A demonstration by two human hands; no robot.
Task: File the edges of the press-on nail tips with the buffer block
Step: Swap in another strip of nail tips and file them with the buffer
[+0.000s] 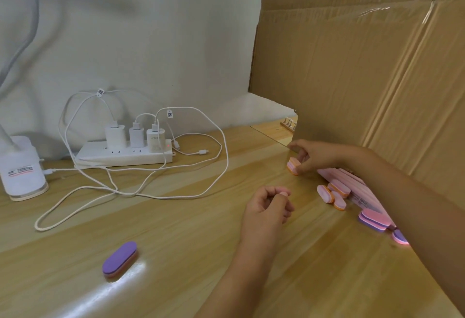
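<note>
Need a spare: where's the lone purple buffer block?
Head view: the purple buffer block lies on the table, near left, below the white cable, left of the left hand.

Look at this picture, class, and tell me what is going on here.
A person works at a wooden table. The right hand pinches a small pink-and-orange buffer block beside the cardboard wall. The left hand is curled near it; whether it holds anything is too small to tell. More blocks lie by the right forearm, and a purple block lies apart.
</note>
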